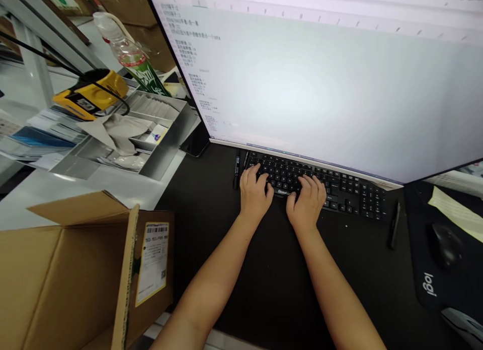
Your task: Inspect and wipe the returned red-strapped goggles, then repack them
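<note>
Both of my hands rest on a black keyboard (339, 189) that lies on a dark desk mat under a large bright monitor (320, 78). My left hand (254, 191) lies over the keyboard's left keys with its fingers curved and spread. My right hand (306, 199) lies over the middle keys, fingers apart on the keys. Neither hand holds anything. The screen shows a mostly white document with small text at its upper left.
An open cardboard box (75, 269) with a shipping label stands at the near left. A grey metal tray (166, 138) with cloth, a yellow scanner (90, 95) and a plastic bottle (124, 48) sit at the left. A black mouse (447, 247) lies on a pad at the right, with pens beside the keyboard.
</note>
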A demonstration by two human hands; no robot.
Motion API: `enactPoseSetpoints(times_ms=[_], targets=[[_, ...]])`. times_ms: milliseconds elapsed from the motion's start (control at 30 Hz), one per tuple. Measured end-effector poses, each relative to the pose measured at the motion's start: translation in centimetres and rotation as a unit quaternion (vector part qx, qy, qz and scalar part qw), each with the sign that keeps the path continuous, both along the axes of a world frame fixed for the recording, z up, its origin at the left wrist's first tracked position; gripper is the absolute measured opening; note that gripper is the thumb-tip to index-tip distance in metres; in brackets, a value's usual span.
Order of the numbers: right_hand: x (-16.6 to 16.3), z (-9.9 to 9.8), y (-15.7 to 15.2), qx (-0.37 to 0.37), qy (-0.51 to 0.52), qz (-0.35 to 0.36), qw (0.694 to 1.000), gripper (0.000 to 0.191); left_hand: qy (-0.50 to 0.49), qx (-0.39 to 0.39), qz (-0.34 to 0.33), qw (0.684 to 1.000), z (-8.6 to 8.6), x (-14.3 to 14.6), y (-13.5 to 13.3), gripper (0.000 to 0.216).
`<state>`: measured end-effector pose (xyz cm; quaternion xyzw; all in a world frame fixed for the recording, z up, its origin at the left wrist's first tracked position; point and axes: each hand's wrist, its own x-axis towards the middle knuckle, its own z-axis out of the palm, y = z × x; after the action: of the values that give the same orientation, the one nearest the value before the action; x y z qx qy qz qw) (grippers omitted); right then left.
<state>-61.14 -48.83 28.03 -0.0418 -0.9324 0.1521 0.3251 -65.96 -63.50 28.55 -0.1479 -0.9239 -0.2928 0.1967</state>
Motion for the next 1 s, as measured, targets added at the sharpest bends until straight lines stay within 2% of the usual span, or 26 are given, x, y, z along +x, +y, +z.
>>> enactPoseSetpoints(times_ms=[133, 267, 367, 533, 700, 900, 1000], targets=[[0.04, 0.03, -0.12, 0.016, 0.006, -0.006, 1.0, 0.05, -0.017, -0.002, -0.005, 1.0, -0.12, 0.02, 0.0, 0.037], [0.06, 0.11, -0.2, 0.009, 0.001, 0.0, 1.0, 0.036, -0.017, 0.004, -0.008, 1.0, -0.26, 0.06, -0.01, 0.044], [0.05, 0.12, -0.14, 0.003, -0.006, -0.017, 1.0, 0.029, -0.014, 0.008, -0.005, 1.0, -0.3, 0.02, -0.01, 0.042], [0.12, 0.03, 0.23, -0.061, 0.023, -0.063, 0.996, 0.037, -0.012, 0.008, -0.001, 1.0, -0.17, -0.06, -0.05, 0.034], [0.19, 0.19, 0.32, -0.077, 0.038, -0.084, 0.993, 0.037, -0.005, 0.004, -0.003, 1.0, -0.13, -0.04, -0.07, 0.029], [0.09, 0.18, 0.11, -0.055, -0.002, -0.082, 0.995, 0.034, 0.003, 0.004, -0.006, 1.0, -0.17, -0.05, -0.02, 0.028], [0.03, 0.16, -0.01, -0.025, -0.008, -0.045, 0.999, 0.031, 0.007, 0.004, -0.009, 1.0, -0.17, -0.09, -0.03, 0.028]])
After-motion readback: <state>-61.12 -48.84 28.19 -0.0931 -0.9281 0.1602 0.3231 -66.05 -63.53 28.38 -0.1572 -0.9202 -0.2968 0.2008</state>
